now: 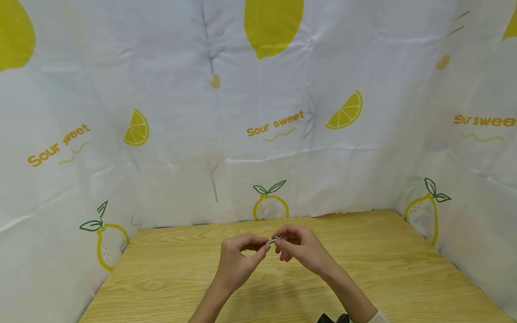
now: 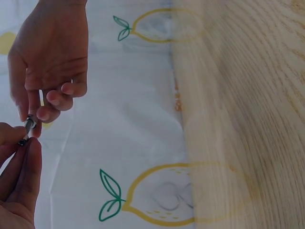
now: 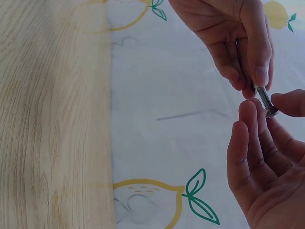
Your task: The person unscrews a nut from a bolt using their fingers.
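A small silvery metal bolt [image 3: 265, 98] with a threaded shank bridges the fingertips of both hands, held above the wooden table. My left hand [image 1: 238, 262] pinches one end between thumb and fingers. At the opposite end, my right hand [image 1: 304, 249] has thumb and fingertips on a wider collar-like part [image 3: 271, 112], which also shows in the left wrist view. I cannot tell whether this part is the bolt's head or a nut. The fingertips of the two hands almost meet, hiding both ends of the bolt in part.
A wood-grain table [image 1: 169, 269] spreads under the hands. White sheeting [image 1: 173, 112] printed with lemons encloses its back and both sides. Some black object [image 1: 333, 318] shows at the bottom edge, beside the right forearm.
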`<state>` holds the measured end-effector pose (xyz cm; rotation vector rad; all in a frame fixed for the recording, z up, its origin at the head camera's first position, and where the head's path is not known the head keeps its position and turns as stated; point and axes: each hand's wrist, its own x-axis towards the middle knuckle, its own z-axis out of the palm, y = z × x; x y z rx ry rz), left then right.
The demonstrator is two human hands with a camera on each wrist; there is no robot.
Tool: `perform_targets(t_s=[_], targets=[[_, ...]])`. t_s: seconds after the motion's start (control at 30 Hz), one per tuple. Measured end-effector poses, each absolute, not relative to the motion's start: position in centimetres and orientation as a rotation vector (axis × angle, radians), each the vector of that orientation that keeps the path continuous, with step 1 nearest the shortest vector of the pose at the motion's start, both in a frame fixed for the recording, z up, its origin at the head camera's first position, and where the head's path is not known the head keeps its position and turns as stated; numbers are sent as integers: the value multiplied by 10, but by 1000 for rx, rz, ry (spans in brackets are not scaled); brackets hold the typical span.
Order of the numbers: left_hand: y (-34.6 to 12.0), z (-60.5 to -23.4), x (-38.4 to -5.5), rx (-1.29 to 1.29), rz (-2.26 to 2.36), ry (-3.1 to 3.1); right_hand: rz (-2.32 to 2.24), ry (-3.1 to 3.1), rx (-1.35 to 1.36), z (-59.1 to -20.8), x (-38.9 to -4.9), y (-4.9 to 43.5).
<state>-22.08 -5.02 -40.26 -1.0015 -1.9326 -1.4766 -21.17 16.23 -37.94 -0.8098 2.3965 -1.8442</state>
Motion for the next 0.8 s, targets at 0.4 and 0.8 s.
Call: perform_targets(t_s=[0.4,0.8], targets=[[-50,-404,-221,-996,-1487,-1946,-1862,2382,-859,-380,-210,162],[-50,-403,-220,-1019,-1455,-1917,-1861,2363,-902,-380,-211,164]])
